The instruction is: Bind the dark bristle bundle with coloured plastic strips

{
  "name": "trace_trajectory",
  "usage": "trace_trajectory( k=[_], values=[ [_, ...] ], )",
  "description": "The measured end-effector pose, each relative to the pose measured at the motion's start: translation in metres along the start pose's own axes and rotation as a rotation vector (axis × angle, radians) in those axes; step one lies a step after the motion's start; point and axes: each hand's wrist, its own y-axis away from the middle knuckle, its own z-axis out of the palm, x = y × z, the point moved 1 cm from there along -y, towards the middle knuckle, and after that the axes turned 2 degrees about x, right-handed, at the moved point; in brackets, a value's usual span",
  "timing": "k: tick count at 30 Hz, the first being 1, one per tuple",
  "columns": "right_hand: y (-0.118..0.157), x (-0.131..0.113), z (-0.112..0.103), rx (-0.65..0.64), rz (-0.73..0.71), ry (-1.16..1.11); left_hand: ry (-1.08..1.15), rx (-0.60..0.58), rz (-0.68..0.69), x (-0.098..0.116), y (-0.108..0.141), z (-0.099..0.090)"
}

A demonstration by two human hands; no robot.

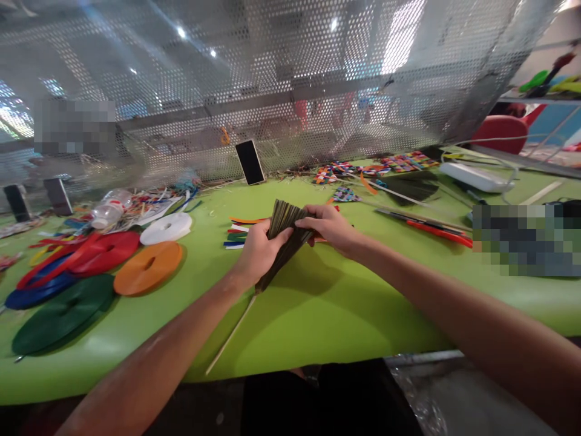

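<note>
Both hands meet over the middle of the green worktop [318, 303] and hold one thing together – a fan-shaped bundle of dark flat strips [284, 227] with a thin pale stick [229, 336] coming out at its lower end. The left hand [258, 251] has its fingers closed around the narrow part of the bundle, approx. where the strips come together. The right hand [331, 227] grips the spread upper edge from the right side, thumb on top, fingers closed on the strips. The bundle is lifted a little above the worktop and tilted; the stick points down toward the near edge.

On the left side lie flat rolls of tape, near each other: orange roll [147, 268], white roll [166, 228], red roll [106, 250], green roll [63, 313] and a blue roll [39, 293], some partly overlapping. Just behind the hands are short coloured strips [240, 233] in a small pile. A phone [250, 162] stands upright against the perforated metal screen [272, 79] at the back. To the right – woven coloured mats [403, 162], a second dark fan [411, 186] and red-handled tool [438, 233], exact type I cannot tell.
</note>
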Motion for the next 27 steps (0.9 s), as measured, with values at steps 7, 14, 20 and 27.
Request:
trace_trajectory(
  k=[7, 14, 20, 27],
  values=[
    [-0.001, 0.001, 0.0, -0.056, -0.034, 0.074, 0.037, 0.001, -0.022, 0.002, 0.001, 0.0],
    [-0.002, -0.004, -0.003, -0.081, -0.031, 0.119, 0.227, -0.017, -0.09, -0.004, -0.001, 0.001],
    [-0.007, 0.006, -0.006, -0.104, -0.006, 0.113, 0.179, -0.074, -0.122, -0.008, -0.004, 0.0],
    [-0.007, 0.013, -0.004, -0.167, -0.022, 0.059, 0.046, -0.137, -0.149, -0.001, -0.004, -0.007]
  ],
)
